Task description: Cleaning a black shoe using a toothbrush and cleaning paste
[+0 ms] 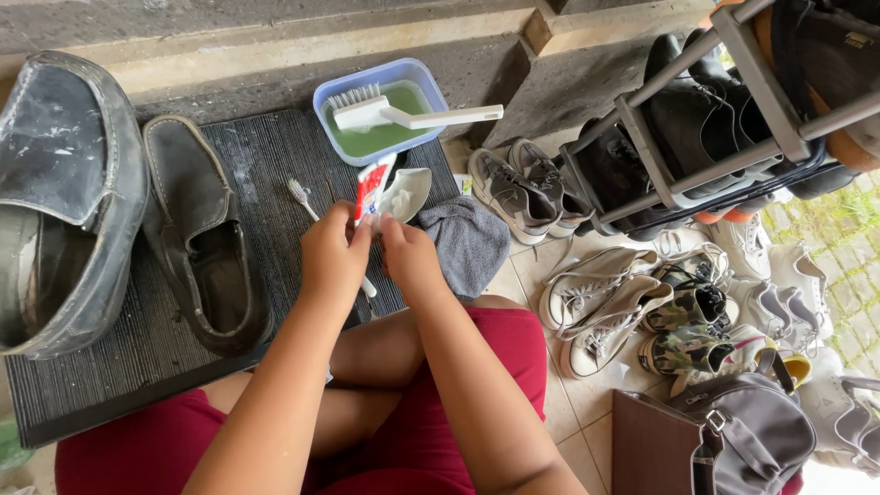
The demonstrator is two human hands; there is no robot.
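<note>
— Where was the red-and-white tube [371, 188]?

— Pinched between both hands, above the ribbed mat [266, 156]; its long axis ran upward, away from the body, tilted slightly right.

— Which hand was nearer?

— The left hand [335, 252] gripped its lower end; the right hand [408, 252] pinched alongside (fingertips partly hidden); a toothbrush [301, 197] lay just left, the green basin [385, 108] beyond.

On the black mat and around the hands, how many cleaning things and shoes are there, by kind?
Dark leather shoes: 2, one large and one smaller
Brushes: 2, a white scrub brush and a toothbrush
Tub of green liquid: 1
Red-and-white tube, held by both hands: 1
Grey cloth: 1
Total: 7
</note>
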